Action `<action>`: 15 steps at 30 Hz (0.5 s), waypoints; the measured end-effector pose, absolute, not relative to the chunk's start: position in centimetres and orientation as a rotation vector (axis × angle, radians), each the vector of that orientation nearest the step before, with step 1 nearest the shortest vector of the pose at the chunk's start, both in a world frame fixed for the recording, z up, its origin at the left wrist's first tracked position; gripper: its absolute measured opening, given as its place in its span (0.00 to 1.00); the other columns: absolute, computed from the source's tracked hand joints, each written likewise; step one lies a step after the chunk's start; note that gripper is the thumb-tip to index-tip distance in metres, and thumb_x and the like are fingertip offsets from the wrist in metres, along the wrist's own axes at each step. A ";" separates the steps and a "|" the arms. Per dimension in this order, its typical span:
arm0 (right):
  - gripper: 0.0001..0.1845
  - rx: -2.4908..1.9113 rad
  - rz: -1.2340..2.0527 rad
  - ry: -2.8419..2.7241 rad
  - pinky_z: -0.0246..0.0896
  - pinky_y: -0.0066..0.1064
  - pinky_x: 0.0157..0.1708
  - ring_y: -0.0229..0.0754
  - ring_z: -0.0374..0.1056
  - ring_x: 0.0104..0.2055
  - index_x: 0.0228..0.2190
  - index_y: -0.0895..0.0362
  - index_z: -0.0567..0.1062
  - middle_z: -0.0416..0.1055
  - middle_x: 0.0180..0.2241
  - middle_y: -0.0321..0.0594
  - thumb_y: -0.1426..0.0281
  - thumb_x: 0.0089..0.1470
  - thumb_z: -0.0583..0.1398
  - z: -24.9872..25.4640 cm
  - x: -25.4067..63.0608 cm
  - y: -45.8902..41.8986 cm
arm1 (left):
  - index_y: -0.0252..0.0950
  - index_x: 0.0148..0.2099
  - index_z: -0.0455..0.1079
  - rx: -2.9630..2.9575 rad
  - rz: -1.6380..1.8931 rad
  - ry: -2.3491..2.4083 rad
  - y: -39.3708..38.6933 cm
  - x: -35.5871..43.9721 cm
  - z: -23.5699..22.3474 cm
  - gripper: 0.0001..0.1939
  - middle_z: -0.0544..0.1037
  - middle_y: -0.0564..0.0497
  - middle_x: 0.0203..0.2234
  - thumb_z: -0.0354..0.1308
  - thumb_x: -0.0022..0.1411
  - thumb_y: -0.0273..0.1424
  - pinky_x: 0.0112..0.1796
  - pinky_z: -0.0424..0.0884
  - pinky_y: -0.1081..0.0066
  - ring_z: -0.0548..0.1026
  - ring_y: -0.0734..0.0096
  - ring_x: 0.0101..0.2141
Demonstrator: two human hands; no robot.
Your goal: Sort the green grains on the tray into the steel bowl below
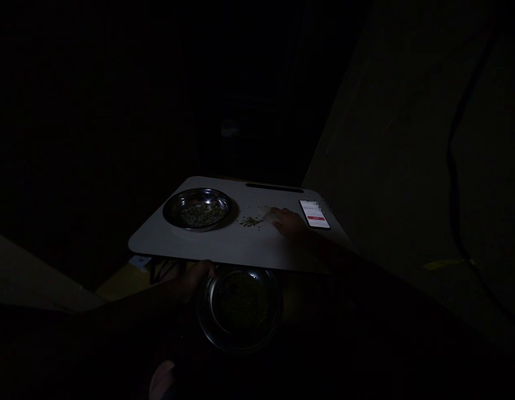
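Observation:
The scene is very dark. My left hand grips the rim of a steel bowl of greenish grains, held just below the near edge of a small white table. My right hand rests on the table top, fingers reaching toward a small heap of grains; they look partly stretched, though blurred. A second steel bowl with grains stands on the table's left side.
A lit phone lies on the table's right corner, beside my right hand. A dark slot runs along the table's far edge. A wall with a hanging cable rises at right. Surroundings are black.

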State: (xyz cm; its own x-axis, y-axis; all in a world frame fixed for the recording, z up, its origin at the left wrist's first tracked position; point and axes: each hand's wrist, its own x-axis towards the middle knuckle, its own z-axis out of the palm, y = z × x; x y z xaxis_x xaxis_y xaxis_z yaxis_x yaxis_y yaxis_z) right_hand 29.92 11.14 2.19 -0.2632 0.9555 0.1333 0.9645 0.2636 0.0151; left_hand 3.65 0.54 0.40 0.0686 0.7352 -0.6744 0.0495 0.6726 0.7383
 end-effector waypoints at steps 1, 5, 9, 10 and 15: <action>0.27 -1.836 -0.140 -2.417 0.49 0.31 0.38 0.44 0.58 0.43 0.51 0.55 0.51 0.60 0.43 0.45 0.64 0.49 0.48 2.2 29.9 11.1 | 0.34 0.14 0.62 0.704 0.589 1.444 0.5 3.7 0.6 0.05 0.67 0.49 0.09 0.48 0.35 0.29 0.15 0.59 0.70 0.62 0.70 0.12; 0.27 -1.818 -0.134 -2.412 0.50 0.31 0.39 0.44 0.58 0.43 0.51 0.55 0.51 0.60 0.44 0.45 0.64 0.48 0.48 2.2 29.8 11.2 | 0.35 0.12 0.60 0.688 0.572 1.416 0.3 3.9 1.2 0.06 0.65 0.50 0.07 0.47 0.35 0.28 0.14 0.56 0.72 0.61 0.72 0.11; 0.27 -1.824 -0.126 -2.401 0.50 0.31 0.39 0.44 0.58 0.43 0.51 0.54 0.52 0.60 0.44 0.44 0.65 0.48 0.49 2.1 29.8 11.1 | 0.35 0.13 0.60 0.698 0.603 1.403 0.3 3.9 1.3 0.04 0.65 0.50 0.08 0.48 0.35 0.28 0.14 0.57 0.71 0.61 0.71 0.11; 0.27 -1.825 -0.125 -2.397 0.50 0.31 0.39 0.44 0.58 0.42 0.51 0.54 0.52 0.61 0.44 0.44 0.65 0.48 0.49 2.1 29.9 11.0 | 0.35 0.13 0.60 0.698 0.599 1.405 0.3 3.9 1.3 0.04 0.65 0.50 0.07 0.48 0.35 0.28 0.14 0.57 0.71 0.60 0.71 0.11; 0.26 -1.774 -0.127 -2.414 0.50 0.31 0.39 0.43 0.58 0.42 0.51 0.55 0.52 0.61 0.43 0.45 0.65 0.49 0.48 2.1 30.1 10.7 | 0.36 0.13 0.58 0.728 0.627 1.497 0.0 4.4 2.2 0.04 0.65 0.51 0.08 0.49 0.35 0.26 0.14 0.57 0.71 0.62 0.70 0.11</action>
State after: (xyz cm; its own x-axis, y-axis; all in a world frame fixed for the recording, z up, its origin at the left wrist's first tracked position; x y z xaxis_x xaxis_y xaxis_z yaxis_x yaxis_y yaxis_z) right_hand 30.11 10.68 2.08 -0.2935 0.9417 0.1646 0.9537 0.3001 -0.0165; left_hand 4.36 -0.01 2.24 -0.0046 0.7603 -0.6496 0.0709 0.6482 0.7582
